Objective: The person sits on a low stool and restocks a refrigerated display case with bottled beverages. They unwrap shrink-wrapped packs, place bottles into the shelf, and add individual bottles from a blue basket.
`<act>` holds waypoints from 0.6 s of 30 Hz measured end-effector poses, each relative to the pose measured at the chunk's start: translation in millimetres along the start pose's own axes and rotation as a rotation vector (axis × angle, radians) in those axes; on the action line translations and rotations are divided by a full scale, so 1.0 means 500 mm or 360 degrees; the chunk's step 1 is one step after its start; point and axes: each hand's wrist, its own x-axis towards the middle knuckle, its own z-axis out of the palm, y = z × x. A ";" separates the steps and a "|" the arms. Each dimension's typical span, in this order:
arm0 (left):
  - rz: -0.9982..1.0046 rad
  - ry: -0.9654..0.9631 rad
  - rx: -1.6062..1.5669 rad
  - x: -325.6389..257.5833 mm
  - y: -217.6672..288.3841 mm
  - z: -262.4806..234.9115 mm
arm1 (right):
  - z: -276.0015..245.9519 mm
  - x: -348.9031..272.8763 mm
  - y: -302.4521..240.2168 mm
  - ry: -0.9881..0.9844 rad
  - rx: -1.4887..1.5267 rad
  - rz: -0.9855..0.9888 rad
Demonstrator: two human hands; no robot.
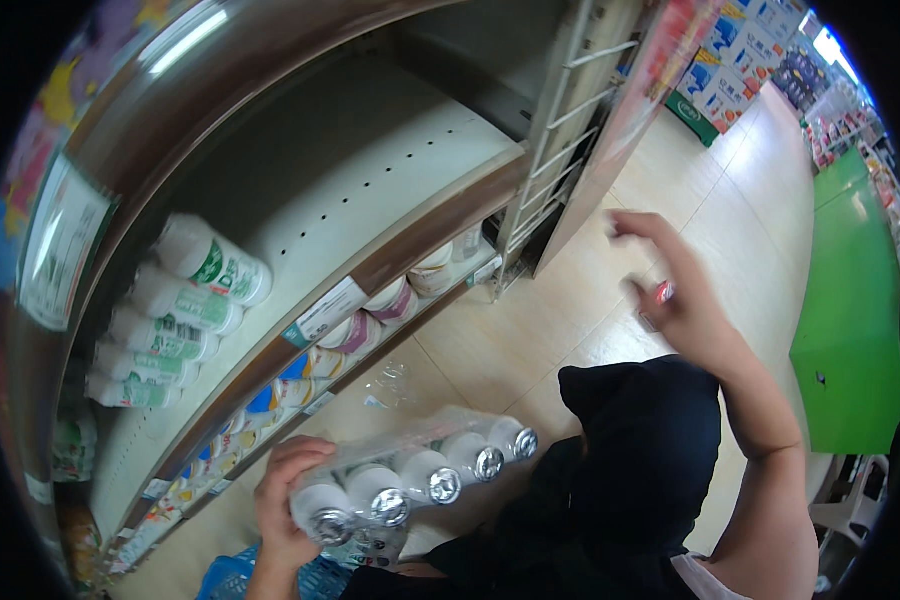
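My left hand (290, 490) grips one end of a clear plastic-wrapped pack of white bottles (410, 480) with silver foil tops, held tilted in front of the shelves. My right hand (665, 285) is raised away from the pack, over the floor at the right. It is slightly blurred, with forefinger and thumb apart; a small red spot shows by the fingers, too small to name. On the shelf (350, 210) at the left lie several white bottles with green labels (210, 260), in a row along its left end.
Lower shelves hold tubs with purple labels (390, 300) and bottles with blue and yellow labels (295, 370). A white wire rack (560, 130) closes the shelf's right end. Below are a blue basket (230, 575) and crumpled clear plastic (388, 385). Dark cloth (640, 450) and a green counter (855, 320) are at the right.
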 end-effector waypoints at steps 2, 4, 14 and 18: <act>0.0071 0.0201 -0.0042 0.025 0.006 0.001 | 0.038 0.016 0.009 -0.0302 0.0117 -0.0187; 0.0191 0.0428 -0.0028 0.049 0.002 0.003 | 0.051 0.035 -0.007 -0.0503 0.0434 -0.0309; 0.0634 0.0871 0.0150 0.228 0.030 0.065 | 0.107 0.159 -0.111 0.0137 0.1398 -0.0483; 0.0237 0.0908 -0.0295 0.276 0.035 0.102 | 0.121 0.216 -0.109 0.0337 0.1082 -0.0371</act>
